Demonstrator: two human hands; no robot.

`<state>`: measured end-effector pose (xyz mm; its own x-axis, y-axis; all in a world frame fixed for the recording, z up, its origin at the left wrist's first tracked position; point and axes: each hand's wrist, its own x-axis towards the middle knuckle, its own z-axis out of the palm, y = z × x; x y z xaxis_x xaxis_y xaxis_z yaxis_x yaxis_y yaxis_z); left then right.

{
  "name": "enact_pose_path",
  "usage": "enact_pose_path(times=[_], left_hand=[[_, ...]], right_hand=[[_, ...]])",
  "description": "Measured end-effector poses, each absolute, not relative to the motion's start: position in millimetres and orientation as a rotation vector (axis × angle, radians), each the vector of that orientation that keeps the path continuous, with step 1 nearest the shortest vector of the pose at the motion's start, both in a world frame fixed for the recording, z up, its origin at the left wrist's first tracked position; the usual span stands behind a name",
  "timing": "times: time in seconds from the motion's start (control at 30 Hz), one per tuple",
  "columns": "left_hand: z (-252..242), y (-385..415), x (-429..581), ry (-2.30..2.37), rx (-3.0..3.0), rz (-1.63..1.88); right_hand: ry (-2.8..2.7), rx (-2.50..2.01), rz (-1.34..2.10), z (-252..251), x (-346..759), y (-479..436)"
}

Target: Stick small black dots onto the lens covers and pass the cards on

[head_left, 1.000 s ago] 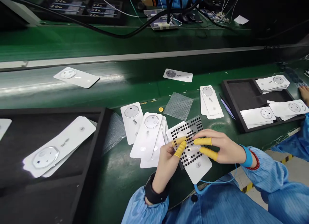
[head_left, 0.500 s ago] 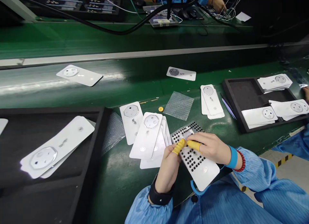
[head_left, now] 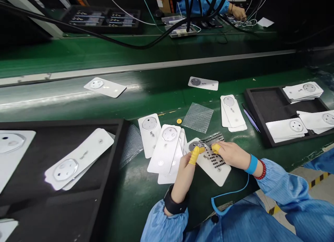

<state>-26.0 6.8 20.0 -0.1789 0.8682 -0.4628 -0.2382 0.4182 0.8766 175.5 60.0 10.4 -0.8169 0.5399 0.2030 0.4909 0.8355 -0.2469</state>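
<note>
The person's left hand (head_left: 184, 176) is pinching, its yellow finger cots (head_left: 194, 158) bearing on a round grey disc (head_left: 195, 146) near the upper end of a white card (head_left: 216, 170). The right hand (head_left: 232, 155) is curling just beside it, one cotted fingertip (head_left: 216, 148) resting on a black-dotted sheet (head_left: 215, 159) lying over the card; how firmly it is gripping, the view does not show. The card is lying at a slant on the green surface (head_left: 135, 196), its lower corner pointing toward the person, with open surface running down to a coiled blue cord (head_left: 221, 203).

On the left, the card's edge is touching a fanned stack of white cards (head_left: 167, 151), leaving no free room on that side. A single white card (head_left: 150, 134) is lying beyond that stack. Above the hands, a bubble-wrap sheet (head_left: 197, 117) and a small yellow disc (head_left: 179, 121) are lying near the card's top edge. Farther right, a smaller stack of cards (head_left: 233, 113) is sitting near the raised rim of a black foam tray (head_left: 257, 129). Another black foam tray (head_left: 122, 144) is bordering the work area on the left.
</note>
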Motion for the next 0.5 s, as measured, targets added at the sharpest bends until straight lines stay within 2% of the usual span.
enact_pose_path(times=[0.13,0.33,0.5], left_hand=[[38,-7,-52,1.523,0.747,1.181],[75,-23,-38,1.549,0.915,1.247],[84,-28,-15,1.504,1.158,1.300]], right_hand=[[-2.662,-0.865,0.352,10,199,62],[-1.956,-0.942,0.712,72,168,49],[-1.852,-0.737,0.630,100,126,38]])
